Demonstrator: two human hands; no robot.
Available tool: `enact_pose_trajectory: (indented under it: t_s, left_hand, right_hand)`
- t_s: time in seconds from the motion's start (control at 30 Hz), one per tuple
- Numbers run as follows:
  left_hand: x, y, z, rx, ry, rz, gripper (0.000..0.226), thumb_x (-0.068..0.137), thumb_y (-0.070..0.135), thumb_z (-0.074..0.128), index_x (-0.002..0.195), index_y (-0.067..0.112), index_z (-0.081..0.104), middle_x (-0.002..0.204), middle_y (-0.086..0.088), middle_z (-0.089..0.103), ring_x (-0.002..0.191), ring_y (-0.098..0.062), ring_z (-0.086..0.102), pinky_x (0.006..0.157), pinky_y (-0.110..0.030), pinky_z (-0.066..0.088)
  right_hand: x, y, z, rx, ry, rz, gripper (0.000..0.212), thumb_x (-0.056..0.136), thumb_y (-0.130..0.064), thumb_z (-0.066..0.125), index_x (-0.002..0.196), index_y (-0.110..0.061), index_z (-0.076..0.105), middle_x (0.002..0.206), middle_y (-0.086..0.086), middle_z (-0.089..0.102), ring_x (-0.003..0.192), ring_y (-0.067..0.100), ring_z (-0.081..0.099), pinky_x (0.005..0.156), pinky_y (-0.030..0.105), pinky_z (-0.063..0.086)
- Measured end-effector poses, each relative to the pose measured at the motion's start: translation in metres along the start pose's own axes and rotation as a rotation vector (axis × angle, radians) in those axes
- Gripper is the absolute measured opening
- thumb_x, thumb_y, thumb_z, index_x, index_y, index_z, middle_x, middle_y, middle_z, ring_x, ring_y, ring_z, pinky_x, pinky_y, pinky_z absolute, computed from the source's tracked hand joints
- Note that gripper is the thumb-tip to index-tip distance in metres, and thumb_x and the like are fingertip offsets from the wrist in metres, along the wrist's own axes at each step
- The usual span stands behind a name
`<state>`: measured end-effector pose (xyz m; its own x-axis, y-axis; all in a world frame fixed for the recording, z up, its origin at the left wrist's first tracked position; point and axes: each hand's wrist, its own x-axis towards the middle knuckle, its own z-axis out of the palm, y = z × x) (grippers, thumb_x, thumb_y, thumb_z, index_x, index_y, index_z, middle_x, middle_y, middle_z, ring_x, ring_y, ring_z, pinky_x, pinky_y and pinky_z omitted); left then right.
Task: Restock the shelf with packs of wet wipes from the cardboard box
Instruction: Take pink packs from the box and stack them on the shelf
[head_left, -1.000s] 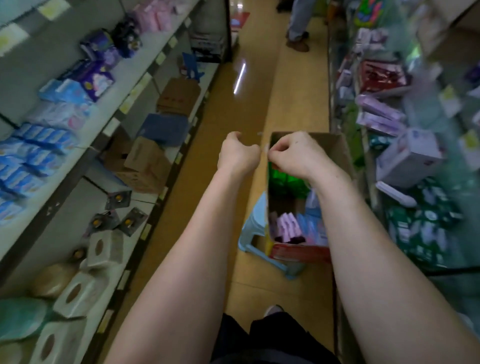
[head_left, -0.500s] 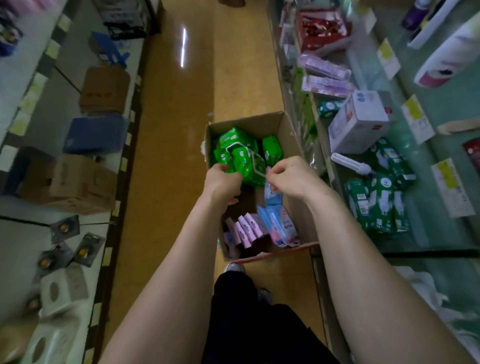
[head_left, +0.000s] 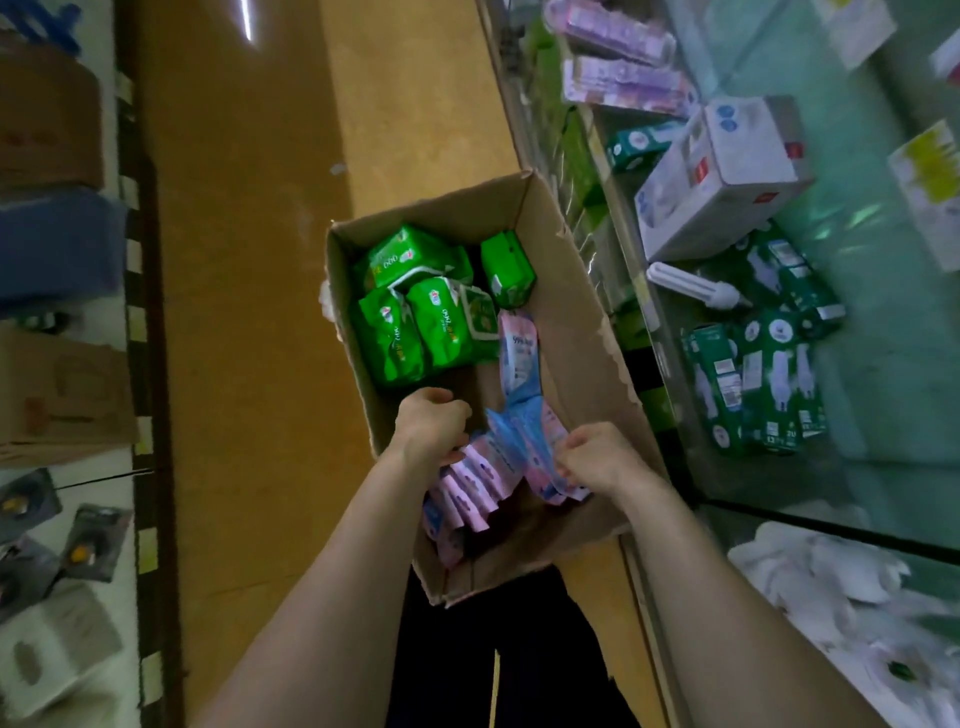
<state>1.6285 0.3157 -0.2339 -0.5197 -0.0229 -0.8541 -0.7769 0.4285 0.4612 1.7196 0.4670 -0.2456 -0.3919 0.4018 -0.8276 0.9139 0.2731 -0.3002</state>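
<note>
An open brown cardboard box (head_left: 571, 322) stands on the aisle floor just beside the pale green right-hand shelf (head_left: 883, 415). Glossy green plastic packs of wet wipes (head_left: 415, 322) fill its far end, with slim pink soft packs (head_left: 488, 467) and pale blue soft packs (head_left: 519, 431) at its near end. The left hand (head_left: 431, 421) has its grip curled down round the pink ones; the right hand (head_left: 597, 457) pinches the blue ones by their edges. Best, I judge, to gather a tidy bundle, squeeze it flat between both grips and lift straight up clear of the box wall, so none slips out

White bulb (head_left: 693, 290) lying near green boxes (head_left: 763, 389); brown carton (head_left: 62, 395) left.
</note>
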Motion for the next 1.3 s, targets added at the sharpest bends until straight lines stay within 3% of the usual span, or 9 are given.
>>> enact_pose_trajectory:
  t_s: [0.07,0.17,0.27,0.73,0.87,1.0,1.07,1.2,1.3]
  left_hand:
    - [0.013,-0.005,0.009,-0.023,-0.023,-0.018,0.040,0.090,0.011,0.058,0.129,0.013,0.053,0.092,-0.007,0.063,0.070,-0.016,0.060,0.057,-0.029,0.050]
    - [0.032,-0.009,0.022,-0.039,-0.033,-0.011,0.039,0.089,0.008,0.058,0.128,0.012,0.054,0.079,-0.003,0.061,0.066,-0.015,0.058,0.056,-0.028,0.048]
    - [0.050,-0.010,0.031,-0.058,-0.022,-0.005,0.033,0.091,0.010,0.056,0.124,0.013,0.058,0.077,-0.003,0.062,0.062,-0.014,0.059,0.059,-0.027,0.052]
    - [0.094,-0.024,0.036,-0.247,0.027,0.047,0.014,0.094,0.010,0.054,0.091,0.022,0.061,0.076,0.002,0.061,0.061,-0.010,0.057,0.063,-0.026,0.052]
    - [0.096,-0.027,0.038,-0.199,-0.004,0.023,0.013,0.094,0.011,0.052,0.096,0.020,0.061,0.079,0.001,0.061,0.065,-0.013,0.057,0.064,-0.026,0.051]
    - [0.092,-0.024,0.042,-0.154,-0.043,0.008,0.010,0.092,0.015,0.058,0.099,0.019,0.063,0.082,0.001,0.063,0.070,-0.012,0.059,0.070,-0.030,0.053]
    - [0.089,-0.021,0.045,-0.135,-0.099,0.056,0.035,0.086,0.031,0.068,0.118,0.019,0.059,0.093,0.004,0.066,0.082,-0.009,0.064,0.082,-0.032,0.054]
    - [0.083,-0.017,0.057,-0.060,-0.177,0.115,0.103,0.052,0.063,0.077,0.141,0.029,0.039,0.119,0.007,0.062,0.107,-0.013,0.063,0.098,-0.036,0.049]
    - [0.084,-0.021,0.057,0.000,-0.141,0.108,0.095,0.048,0.059,0.074,0.135,0.035,0.045,0.117,0.005,0.064,0.104,-0.016,0.064,0.094,-0.040,0.052]
  right_hand:
    - [0.012,0.002,0.006,-0.012,-0.026,0.012,0.012,0.092,-0.011,0.055,0.097,-0.008,0.066,0.092,0.011,0.064,0.069,0.022,0.062,0.048,0.019,0.045]
    - [0.036,-0.001,0.013,-0.032,-0.010,-0.019,0.027,0.092,-0.017,0.055,0.118,-0.013,0.061,0.111,0.007,0.063,0.100,0.026,0.060,0.074,0.025,0.047]
    - [0.065,-0.011,0.018,-0.079,-0.020,-0.062,0.036,0.091,-0.021,0.057,0.127,-0.017,0.054,0.115,0.004,0.060,0.107,0.026,0.057,0.088,0.032,0.048]
    - [0.197,-0.050,0.068,-0.318,0.064,0.022,0.102,0.080,-0.047,0.071,0.150,-0.007,0.010,0.146,0.019,0.036,0.129,0.036,0.044,0.102,0.042,0.043]
    - [0.201,-0.062,0.053,-0.338,0.196,0.003,0.069,0.090,-0.027,0.060,0.146,-0.005,0.026,0.142,0.017,0.045,0.127,0.033,0.048,0.099,0.037,0.042]
    - [0.171,-0.057,0.033,0.039,0.186,-0.041,0.049,0.080,-0.024,0.053,0.126,-0.007,0.050,0.128,0.015,0.055,0.116,0.037,0.056,0.095,0.042,0.049]
    - [0.140,-0.054,0.030,0.081,0.172,-0.093,0.048,0.076,-0.031,0.053,0.118,-0.010,0.053,0.121,0.014,0.058,0.109,0.036,0.059,0.090,0.048,0.051]
    - [0.061,-0.033,0.046,-0.043,-0.006,-0.290,0.036,0.086,-0.018,0.057,0.122,-0.021,0.053,0.109,0.003,0.066,0.102,0.021,0.062,0.081,0.029,0.049]
    - [0.036,-0.027,0.043,0.153,-0.358,-0.306,0.037,0.084,-0.010,0.060,0.117,-0.026,0.055,0.102,-0.006,0.068,0.097,0.009,0.064,0.086,0.029,0.052]
